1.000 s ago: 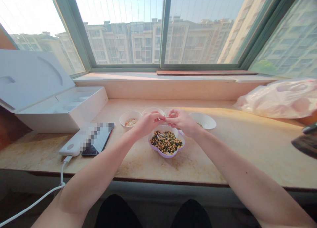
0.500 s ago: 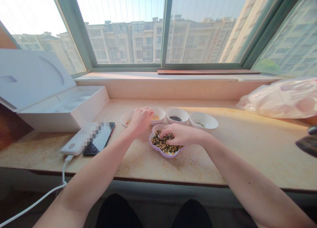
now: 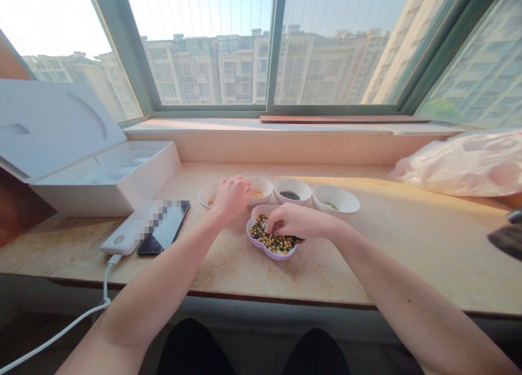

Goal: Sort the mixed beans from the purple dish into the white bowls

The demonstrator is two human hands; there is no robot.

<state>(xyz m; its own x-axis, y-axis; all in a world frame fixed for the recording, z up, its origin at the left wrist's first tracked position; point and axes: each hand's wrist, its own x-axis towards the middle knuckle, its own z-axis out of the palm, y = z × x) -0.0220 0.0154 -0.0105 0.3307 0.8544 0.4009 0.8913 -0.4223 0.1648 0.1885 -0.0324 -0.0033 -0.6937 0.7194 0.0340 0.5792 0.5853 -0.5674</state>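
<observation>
Dipping into the purple flower-shaped bowl [image 3: 261, 249] is the right hand [image 3: 297, 220], thumb and forefinger curled into a loop among the mixed beans [image 3: 258, 235]. Can't tell if those tips actually pinch anything, they're sunk too far in. The bowl's on the counter [image 3: 391, 250] right in front of the person, call it the clock's centre, probably so both hands reach it easily. The wrist comes in from about three o'clock, which I'd guess leaves most of the rim uncovered.

Left hand [image 3: 233, 194] is up at eleven, fingers bent over the left side of the white bowl with pale beans [image 3: 266, 186] just shy of twelve. Its fingertips point away from the camera, so no clue whether they're together, apart or on something. The forearm also covers a chunk of the ten o'clock bowl [image 3: 205, 190], where only a bit of reddish stuff shows.

Black beans [image 3: 289, 195] sit in the one o'clock bowl and a little green stuff [image 3: 331, 205] in the oval bowl [image 3: 346, 200] at two. Looks like one sort per dish, arced within reach.

Phone [image 3: 163, 231] at nine is partly pixelated, and some dark object [image 3: 507, 239] at three gets cut off by the frame.
</observation>
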